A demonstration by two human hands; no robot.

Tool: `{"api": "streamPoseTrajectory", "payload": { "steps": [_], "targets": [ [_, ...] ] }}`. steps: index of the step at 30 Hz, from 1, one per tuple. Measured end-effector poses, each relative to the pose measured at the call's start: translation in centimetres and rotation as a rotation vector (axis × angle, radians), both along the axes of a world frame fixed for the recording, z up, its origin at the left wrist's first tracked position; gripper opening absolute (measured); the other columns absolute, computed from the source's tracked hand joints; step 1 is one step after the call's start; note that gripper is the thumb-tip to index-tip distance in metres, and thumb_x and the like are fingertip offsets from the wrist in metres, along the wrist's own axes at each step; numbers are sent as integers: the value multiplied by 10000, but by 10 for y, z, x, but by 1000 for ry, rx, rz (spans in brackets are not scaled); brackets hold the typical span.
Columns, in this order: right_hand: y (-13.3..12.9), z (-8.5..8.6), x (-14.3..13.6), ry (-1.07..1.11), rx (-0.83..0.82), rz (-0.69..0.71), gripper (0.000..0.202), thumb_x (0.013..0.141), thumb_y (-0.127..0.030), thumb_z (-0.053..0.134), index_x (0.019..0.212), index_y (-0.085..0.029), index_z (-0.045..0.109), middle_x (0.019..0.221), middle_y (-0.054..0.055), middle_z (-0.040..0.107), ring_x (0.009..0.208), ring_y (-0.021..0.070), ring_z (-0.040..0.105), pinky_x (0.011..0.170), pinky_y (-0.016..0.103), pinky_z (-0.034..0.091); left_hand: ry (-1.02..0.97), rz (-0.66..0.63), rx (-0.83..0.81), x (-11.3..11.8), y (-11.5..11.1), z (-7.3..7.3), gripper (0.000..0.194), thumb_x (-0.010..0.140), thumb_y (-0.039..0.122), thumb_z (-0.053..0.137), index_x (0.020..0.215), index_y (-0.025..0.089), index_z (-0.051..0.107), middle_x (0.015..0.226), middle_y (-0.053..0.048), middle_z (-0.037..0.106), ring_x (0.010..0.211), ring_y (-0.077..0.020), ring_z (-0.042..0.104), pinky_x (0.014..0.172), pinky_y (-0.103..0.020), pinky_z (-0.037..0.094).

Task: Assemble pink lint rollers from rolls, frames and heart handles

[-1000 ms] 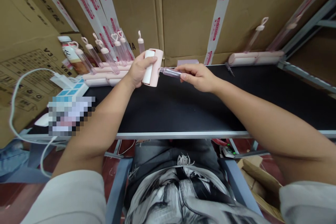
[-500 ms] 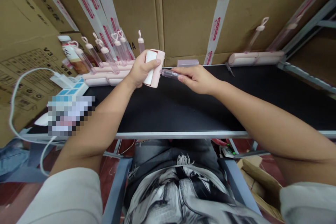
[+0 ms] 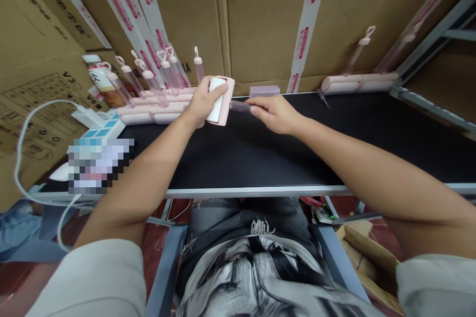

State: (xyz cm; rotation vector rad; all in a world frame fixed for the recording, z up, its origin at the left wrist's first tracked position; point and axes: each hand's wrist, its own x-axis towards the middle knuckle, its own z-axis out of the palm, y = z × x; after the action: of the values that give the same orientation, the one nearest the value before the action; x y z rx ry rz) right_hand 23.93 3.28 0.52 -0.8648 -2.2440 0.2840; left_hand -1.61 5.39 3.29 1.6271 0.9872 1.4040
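My left hand is closed around a pink-and-white plastic piece, the thumb lying over its white part. In my right hand is a clear, slightly pink tube, pinched between thumb and fingers. The tube's left end meets, or is very close to, the pink piece's right side; I cannot tell whether it is inserted. Just behind my right hand lies a translucent lilac block. Left of my left hand stand several clear tubes with pink loop caps, upright on pink cylindrical bases.
More pink bases with capped tubes stand at the back right, a small pointed metal tool beside them. A bottle, power strip and white cable are left. Cardboard walls the black table's back.
Both hands keep their grips, with the tube still against or close to the pink piece. The view has shifted slightly, and my right hand sits a little further left.
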Motion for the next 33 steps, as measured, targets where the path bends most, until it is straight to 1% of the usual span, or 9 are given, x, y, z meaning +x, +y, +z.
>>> {"api": "streamPoseTrajectory", "payload": {
  "steps": [5,9,13,16,18,22,26,30,33],
  "targets": [
    [2,-9,-6,505,-55,-93,716,1027,-849,448,1375,-272,692,988,78,740,842,249,690,812,419,574,-283,-234,-142,3,-18,17,686,1045,816,240,1220,234,557,1073,-82,739,892,-241,764,693,-356,616],
    [-5,-19,-25,546,-194,72,775,965,-887,540,1481,-310,573,1082,85,751,770,214,680,717,392,605,-128,-282,-85,29,-31,0,452,993,582,694,1248,216,621,1267,-91,771,1168,-239,750,896,-323,630],
    [12,-28,-24,252,-123,232,738,981,-824,578,1437,-249,649,1232,132,774,987,283,754,926,483,639,-11,-150,-1,45,-27,-15,354,1023,499,723,1115,164,661,1142,-91,781,1060,-185,750,868,-259,600],
    [52,-35,5,57,26,43,672,997,-769,556,1367,-237,732,1479,182,703,1414,420,629,1245,661,447,58,5,-71,39,-24,-8,182,1089,351,632,1042,176,623,1015,-39,737,835,-107,712,707,-196,553],
    [82,-42,31,-44,-11,-198,781,958,-720,625,1538,-197,638,1740,218,469,1636,485,387,1340,717,277,106,60,-147,34,-24,-1,156,1111,295,571,1000,187,580,915,2,668,657,-66,629,573,-174,482],
    [115,-54,69,-193,-186,-393,1008,917,-621,697,1754,-173,360,1873,190,197,1725,503,168,1361,740,209,244,90,-186,33,-26,1,92,1097,250,573,1024,199,550,809,51,555,485,-50,502,421,-192,373],
    [115,-56,70,-235,-182,-420,1036,910,-574,704,1774,-162,308,1833,195,313,1685,495,281,1351,707,274,342,63,-154,38,-29,-7,130,1076,232,612,1183,201,545,839,54,581,468,-49,511,403,-201,363],
    [108,-49,64,-161,0,-510,822,932,-556,658,1609,-100,560,1580,270,577,1500,511,485,1277,703,369,388,11,-150,39,-30,-10,146,1082,251,616,1202,196,554,861,46,600,470,-41,524,411,-195,377],
    [108,-48,66,-163,48,-463,814,914,-570,688,1579,-110,592,1592,272,563,1501,521,475,1283,712,344,419,-40,-176,38,-30,-10,104,1088,256,610,1152,183,573,853,37,616,457,-47,522,397,-202,373]
  ]
}}
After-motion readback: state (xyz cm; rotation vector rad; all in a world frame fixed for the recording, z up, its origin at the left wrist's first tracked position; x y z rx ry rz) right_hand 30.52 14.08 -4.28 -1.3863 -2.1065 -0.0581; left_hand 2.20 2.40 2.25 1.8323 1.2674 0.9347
